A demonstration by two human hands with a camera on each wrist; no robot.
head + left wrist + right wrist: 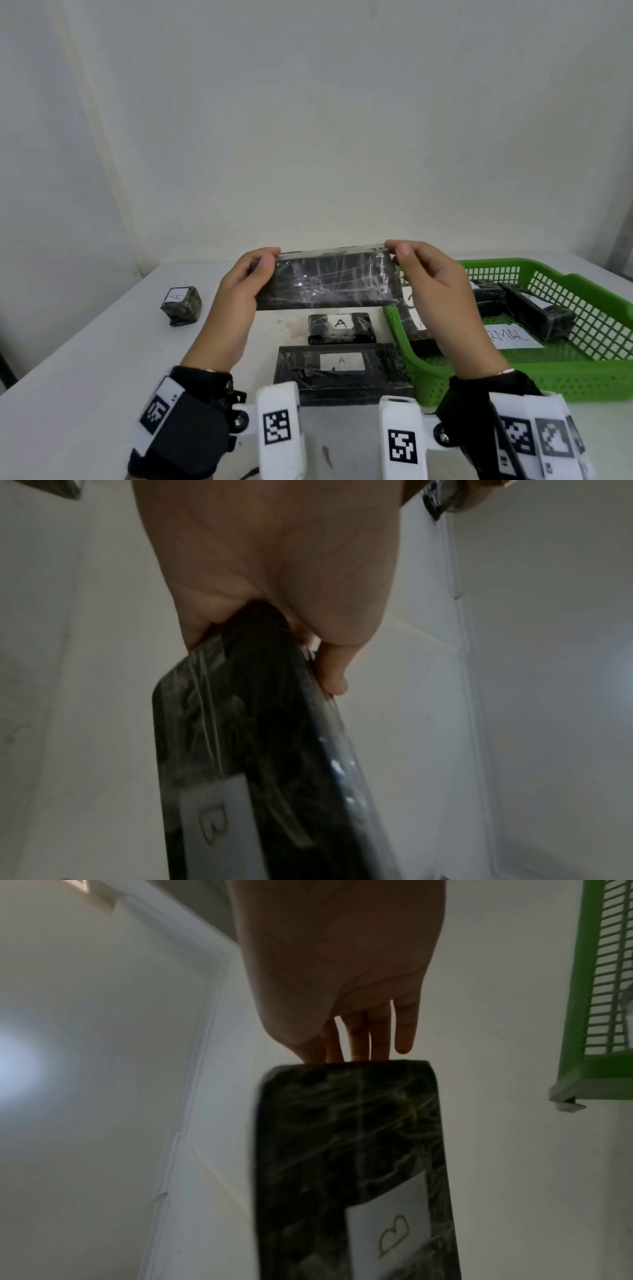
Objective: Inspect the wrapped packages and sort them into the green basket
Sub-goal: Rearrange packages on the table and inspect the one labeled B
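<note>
Both hands hold one flat black wrapped package (327, 279) lifted above the white table (85, 359), its long side running left to right and its plain shiny back turned toward the person. The left hand (239, 294) pinches the package's left end, thumb on the near face and fingers behind; the right hand (435, 291) pinches the right end the same way, thumb tip at the upper corner. From the wrist views, the far face carries a white label (394, 1231) with a hand-drawn letter B. Below the held package, two more black packages lie flat on the table: a smaller one (340, 329) and a larger one (342, 375) nearer the person, each with a white label marked A. A small cube-like package (181, 305), also marked A, sits well apart at the left. The green basket (513, 377) stands at the right, just beside the two flat packages, and holds several black packages and a paper sheet (513, 337) with partly hidden lettering.
</note>
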